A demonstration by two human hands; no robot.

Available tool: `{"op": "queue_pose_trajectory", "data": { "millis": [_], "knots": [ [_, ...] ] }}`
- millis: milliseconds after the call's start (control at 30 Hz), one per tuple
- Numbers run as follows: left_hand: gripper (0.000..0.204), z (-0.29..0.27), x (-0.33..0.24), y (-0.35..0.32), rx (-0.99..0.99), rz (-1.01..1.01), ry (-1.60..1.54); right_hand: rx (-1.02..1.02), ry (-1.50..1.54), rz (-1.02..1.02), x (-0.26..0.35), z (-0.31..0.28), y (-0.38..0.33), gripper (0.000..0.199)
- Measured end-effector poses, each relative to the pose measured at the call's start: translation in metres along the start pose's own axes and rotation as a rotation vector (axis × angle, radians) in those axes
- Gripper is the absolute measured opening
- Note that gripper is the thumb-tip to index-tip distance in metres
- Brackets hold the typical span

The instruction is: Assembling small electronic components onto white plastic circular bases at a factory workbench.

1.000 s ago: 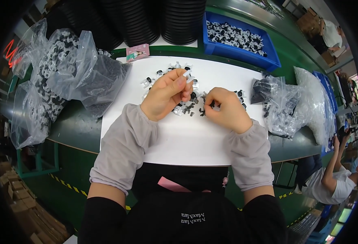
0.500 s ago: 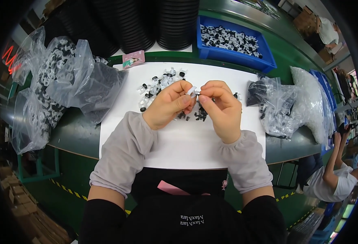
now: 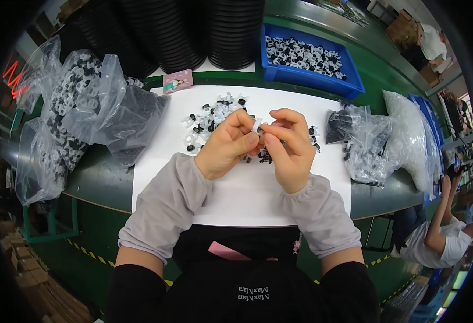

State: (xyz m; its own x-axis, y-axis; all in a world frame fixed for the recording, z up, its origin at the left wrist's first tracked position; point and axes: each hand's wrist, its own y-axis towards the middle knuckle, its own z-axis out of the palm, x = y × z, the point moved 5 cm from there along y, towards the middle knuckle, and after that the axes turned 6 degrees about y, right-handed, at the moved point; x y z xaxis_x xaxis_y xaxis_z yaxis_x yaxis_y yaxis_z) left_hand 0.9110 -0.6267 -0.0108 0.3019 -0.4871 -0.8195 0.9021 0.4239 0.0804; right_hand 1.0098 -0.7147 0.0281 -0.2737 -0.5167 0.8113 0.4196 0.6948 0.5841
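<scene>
Between my fingertips is a small white plastic part [image 3: 257, 124], held over a white sheet [image 3: 236, 207]. My left hand [image 3: 227, 144] pinches it between thumb and fingers. From the right, the thumb and index finger of my right hand [image 3: 291, 148] press together against the part; whether a small black piece is between them is hidden. Behind my left hand lies a loose pile of white parts with black pieces [image 3: 215, 112]. Small black pieces [image 3: 265, 156] lie beneath my hands, partly covered by them.
A blue bin [image 3: 311, 75] of white-and-black parts stands at the back right. Clear bags of parts [image 3: 69, 116] lie at the left, more plastic bags [image 3: 368, 145] at the right. Tall stacks of black ribbed discs [image 3: 235, 35] rise behind. Another person [image 3: 441, 237] sits far right.
My hands have come closer together and slightly lower. The right fingertips now touch the white part, where a black piece showed between the hands before.
</scene>
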Motion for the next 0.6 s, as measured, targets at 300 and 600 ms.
{"op": "queue_pose_trajectory", "data": {
  "millis": [300,600],
  "knots": [
    [0.02,-0.002,-0.01,0.0,-0.005,0.025,-0.01,0.06,-0.186,-0.148,0.015,-0.001,0.008,0.025],
    [0.033,-0.004,-0.016,0.004,-0.178,-0.064,0.219,0.269,0.022,0.569,-0.017,-0.021,0.042,0.008]
  ]
}}
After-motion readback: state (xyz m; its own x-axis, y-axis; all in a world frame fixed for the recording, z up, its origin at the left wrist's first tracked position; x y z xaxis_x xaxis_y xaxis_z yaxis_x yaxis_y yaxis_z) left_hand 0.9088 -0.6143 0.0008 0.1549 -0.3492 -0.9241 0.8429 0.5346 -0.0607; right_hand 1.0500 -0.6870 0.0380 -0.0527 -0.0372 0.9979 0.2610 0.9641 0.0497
